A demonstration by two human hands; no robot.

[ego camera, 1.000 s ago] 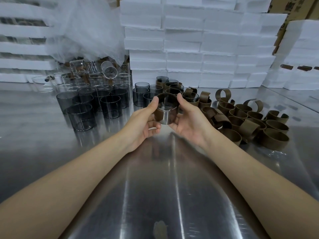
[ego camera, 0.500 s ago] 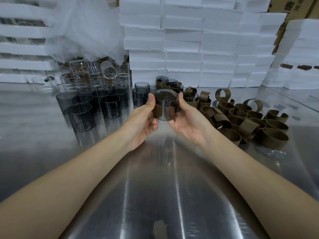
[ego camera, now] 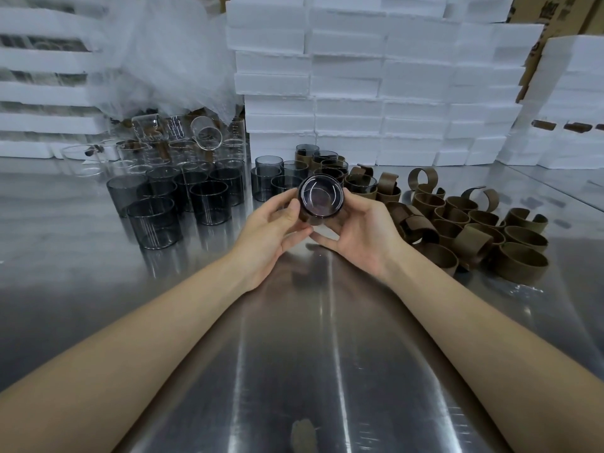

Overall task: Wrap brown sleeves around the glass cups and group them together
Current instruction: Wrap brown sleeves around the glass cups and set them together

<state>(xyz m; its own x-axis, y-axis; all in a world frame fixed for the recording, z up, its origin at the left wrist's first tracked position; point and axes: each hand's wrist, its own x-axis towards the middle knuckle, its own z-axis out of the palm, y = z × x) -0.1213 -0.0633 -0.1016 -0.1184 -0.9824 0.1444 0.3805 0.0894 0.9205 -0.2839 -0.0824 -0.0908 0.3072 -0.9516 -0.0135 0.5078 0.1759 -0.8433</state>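
Head view: the left hand (ego camera: 271, 230) and the right hand (ego camera: 362, 233) each have their grip clamped on one sleeved glass cup (ego camera: 321, 198), tilted above the counter (ego camera: 294, 354); print on the cardboard box (ego camera: 555, 11) is unreadable.

Cool, even overhead light fills the room, throwing long white glare streaks down the steel table (ego camera: 336, 354) toward six o'clock. Foam stacks (ego camera: 376, 76) at twelve bow outward; edges at nine and three smear softly.

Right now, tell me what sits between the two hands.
In the head view, one glass cup wearing a brown sleeve, tipped so a round end faces the camera; the left hand and right hand grip its sides.
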